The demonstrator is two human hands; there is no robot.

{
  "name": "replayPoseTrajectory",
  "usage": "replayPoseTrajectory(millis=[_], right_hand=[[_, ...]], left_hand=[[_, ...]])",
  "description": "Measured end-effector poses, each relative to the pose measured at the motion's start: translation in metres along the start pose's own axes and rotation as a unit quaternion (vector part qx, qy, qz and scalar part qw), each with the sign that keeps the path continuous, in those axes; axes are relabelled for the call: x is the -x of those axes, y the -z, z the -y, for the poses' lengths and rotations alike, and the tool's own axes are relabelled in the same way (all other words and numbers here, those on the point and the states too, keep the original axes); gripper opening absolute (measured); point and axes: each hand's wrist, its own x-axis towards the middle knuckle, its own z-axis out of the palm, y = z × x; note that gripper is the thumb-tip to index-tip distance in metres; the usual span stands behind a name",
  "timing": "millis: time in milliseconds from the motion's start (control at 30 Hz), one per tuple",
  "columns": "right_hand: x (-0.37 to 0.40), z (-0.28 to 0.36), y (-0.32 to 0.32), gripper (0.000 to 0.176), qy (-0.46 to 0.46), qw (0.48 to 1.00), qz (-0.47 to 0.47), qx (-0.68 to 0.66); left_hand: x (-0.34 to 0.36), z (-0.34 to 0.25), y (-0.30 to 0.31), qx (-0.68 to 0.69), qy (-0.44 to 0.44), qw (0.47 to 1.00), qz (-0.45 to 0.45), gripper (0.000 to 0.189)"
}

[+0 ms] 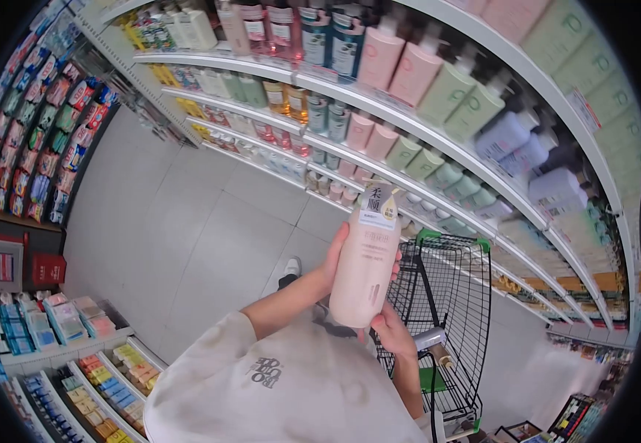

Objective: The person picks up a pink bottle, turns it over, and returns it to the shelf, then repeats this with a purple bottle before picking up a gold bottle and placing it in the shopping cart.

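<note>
A large pale pink pump bottle (pixel 365 269) with a white and gold label near its top is held up in front of my body, tilted slightly. My left hand (pixel 337 255) wraps round its left side, and some fingertips show at the bottle's right edge. At the bottle's lower end, my right hand (pixel 394 332) supports the base with its fingers against it. Just right of the bottle stands a black wire shopping cart (pixel 446 295) with green corners, holding a light-coloured bottle (pixel 430 340).
Long white shelves (pixel 424 111) with rows of pink, green, purple and blue bottles curve along the top and right. A rack of colourful packets (pixel 40 133) stands at the far left. Grey floor tiles (pixel 180 221) lie between; low product shelves (pixel 99 376) are at the lower left.
</note>
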Motion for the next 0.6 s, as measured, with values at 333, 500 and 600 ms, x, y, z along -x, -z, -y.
replayPoseTrajectory(millis=[333, 500, 600], right_hand=[[-0.082, 0.002, -0.077, 0.072, -0.018, 0.995, 0.073, -0.065], [-0.099, -0.015, -0.104, 0.085, -0.003, 0.987, -0.072, -0.146], [-0.114, -0.004, -0.120, 0.081, 0.030, 0.986, -0.102, -0.128]], left_hand=[[0.070, -0.089, 0.013, 0.005, -0.071, 0.997, 0.006, 0.092], [0.085, -0.116, 0.010, -0.104, -0.098, 0.988, 0.058, 0.093], [0.093, -0.121, 0.012, -0.125, -0.059, 0.988, 0.072, 0.099]])
